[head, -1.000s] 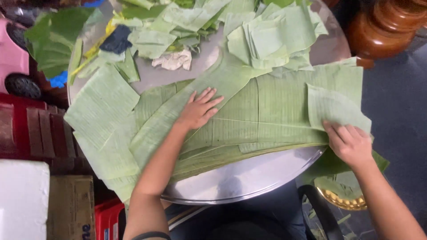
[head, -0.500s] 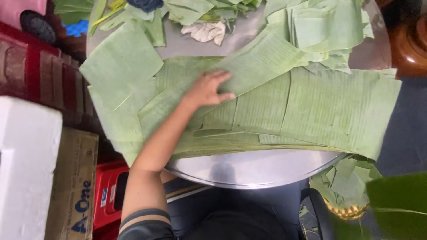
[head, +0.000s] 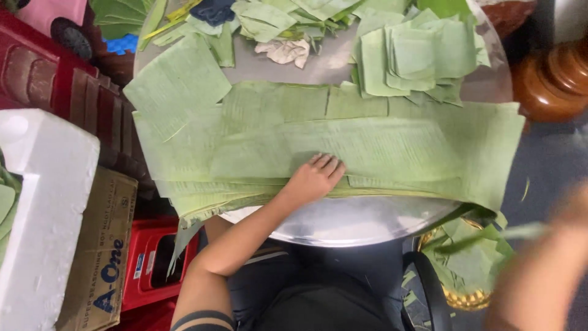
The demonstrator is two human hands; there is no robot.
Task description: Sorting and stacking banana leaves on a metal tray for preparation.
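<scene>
Banana leaves [head: 343, 147]: a stack of long green sheets lying flat across the near half of the round metal surface [head: 343, 224], their ribs running side to side; the left end hangs over the rim, the right end reaches the rim at the far right
White foam box [head: 43, 202]: far left, off the surface, with a brown cardboard carton [head: 98, 257] just beside it
Red crates [head: 153, 260]: below the surface's left edge, one near the carton, darker ones higher up along the left side
Loose leaf sheet [head: 177, 86]: a squarish piece lying on the upper left of the stack, tilted
Left hand [head: 315, 178]: flat on the leaves near the front edge of the stack, palm down, fingers [head: 331, 164] together and stretched out, grasping nothing, only pressing on the top sheet; the forearm comes up from the lower left
Crumpled pale scrap [head: 285, 52]: on bare metal beyond the stack, near the middle
Leaf trimmings [head: 269, 18]: heaped along the far rim
Cut leaf squares [head: 416, 55]: a pile of smaller pieces at the far right of the surface, overlapping the stack's far edge
Basket of leaf offcuts [head: 465, 263]: below the surface's right rim, near the floor
Right hand [head: 576, 208]: a blur at the right edge, off the surface; I cannot tell whether it is spread or closed, or whether it holds the blurred green strip beside it
Wooden turned post [head: 551, 79]: dark brown, upper right, well apart from the leaves
</scene>
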